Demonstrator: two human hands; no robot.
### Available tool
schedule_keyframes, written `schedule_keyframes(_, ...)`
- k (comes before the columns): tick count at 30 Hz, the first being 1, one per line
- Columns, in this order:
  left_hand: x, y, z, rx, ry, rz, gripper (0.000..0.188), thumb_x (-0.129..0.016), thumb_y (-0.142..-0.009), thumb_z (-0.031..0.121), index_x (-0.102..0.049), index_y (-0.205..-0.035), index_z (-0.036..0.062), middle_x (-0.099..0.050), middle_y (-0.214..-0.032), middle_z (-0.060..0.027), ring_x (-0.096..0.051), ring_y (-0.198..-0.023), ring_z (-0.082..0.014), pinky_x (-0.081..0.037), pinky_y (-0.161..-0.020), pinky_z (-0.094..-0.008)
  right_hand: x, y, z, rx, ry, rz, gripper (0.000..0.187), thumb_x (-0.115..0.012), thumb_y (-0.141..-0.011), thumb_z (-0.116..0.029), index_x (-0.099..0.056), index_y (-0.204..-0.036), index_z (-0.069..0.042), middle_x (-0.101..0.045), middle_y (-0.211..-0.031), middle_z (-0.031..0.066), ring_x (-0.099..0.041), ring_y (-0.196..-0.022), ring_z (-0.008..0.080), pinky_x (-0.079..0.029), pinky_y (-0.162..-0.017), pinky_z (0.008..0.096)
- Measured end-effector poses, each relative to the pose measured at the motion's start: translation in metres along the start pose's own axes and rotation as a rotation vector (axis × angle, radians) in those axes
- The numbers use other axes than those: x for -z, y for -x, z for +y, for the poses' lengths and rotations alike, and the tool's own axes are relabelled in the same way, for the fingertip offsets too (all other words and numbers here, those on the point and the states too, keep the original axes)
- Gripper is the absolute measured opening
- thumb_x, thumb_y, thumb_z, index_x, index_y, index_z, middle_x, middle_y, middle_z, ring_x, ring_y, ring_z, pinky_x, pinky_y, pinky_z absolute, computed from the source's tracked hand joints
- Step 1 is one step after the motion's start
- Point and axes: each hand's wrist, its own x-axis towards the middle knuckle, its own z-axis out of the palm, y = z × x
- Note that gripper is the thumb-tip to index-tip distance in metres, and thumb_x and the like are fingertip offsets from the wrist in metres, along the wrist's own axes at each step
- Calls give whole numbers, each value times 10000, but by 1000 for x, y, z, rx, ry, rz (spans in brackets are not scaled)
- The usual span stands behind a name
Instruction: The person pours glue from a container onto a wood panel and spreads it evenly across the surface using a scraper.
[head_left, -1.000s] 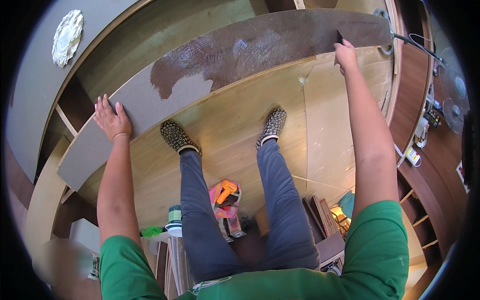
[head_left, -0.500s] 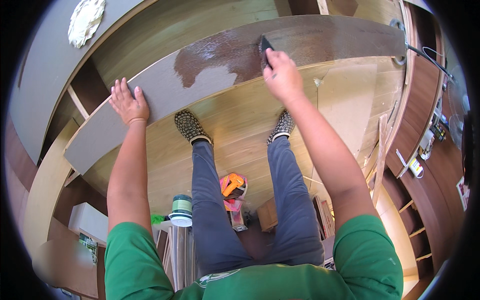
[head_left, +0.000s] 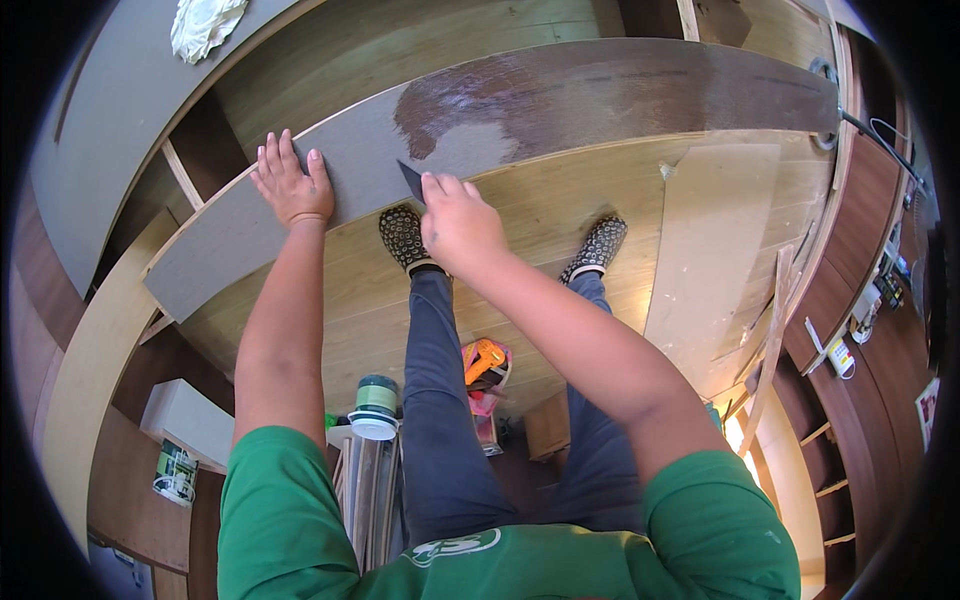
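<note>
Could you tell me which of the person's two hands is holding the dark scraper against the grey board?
The right hand grips the dark scraper at the edge of the dark wet patch. The left hand holds nothing and lies flat on the grey board.

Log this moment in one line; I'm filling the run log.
left hand: flat on grey board | right hand: holding dark scraper at wet patch

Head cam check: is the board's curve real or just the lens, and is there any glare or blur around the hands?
Head view: the grey board bows toward the rim, as fisheye views do, with black corners. Both the left hand and the right hand holding the dark scraper look sharp. Soft sheen on the wet brown patch; brightest light at the lower right.
</note>
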Motion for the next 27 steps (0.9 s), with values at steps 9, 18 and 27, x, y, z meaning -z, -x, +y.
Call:
schedule_keyframes(9,-5,-2,2,-40,-11,16,562,-554,-942,391,-474,-1453,171,-448,-1516,-92,-318,-1461,-304,-155,-1215,-511,21,167,95,-583,-731,-97,273,-550,-979,-205,-646,-1062,38,-662,-844,147,-639,-781,223,-499,-737,363)
schedule_keyframes(18,2,-20,-32,-194,9,-16,450,-581,-964,373,-580,-1336,119,-604,-1266,-115,-536,-1207,-322,-384,-1049,-453,-96,251,141,-1092,-1117,189,150,-600,-972,-154,-671,-1010,-27,-687,-897,32,-620,-794,127,-496,-742,291)
schedule_keyframes(27,0,-29,-41,-255,108,-185,466,-543,-994,406,-537,-1406,189,-562,-1354,-90,-480,-1305,-301,-341,-1103,-455,-83,238,149,-1020,-1325,104,204,-587,-960,-137,-665,-1065,19,-696,-975,70,-620,-880,162,-484,-817,315)
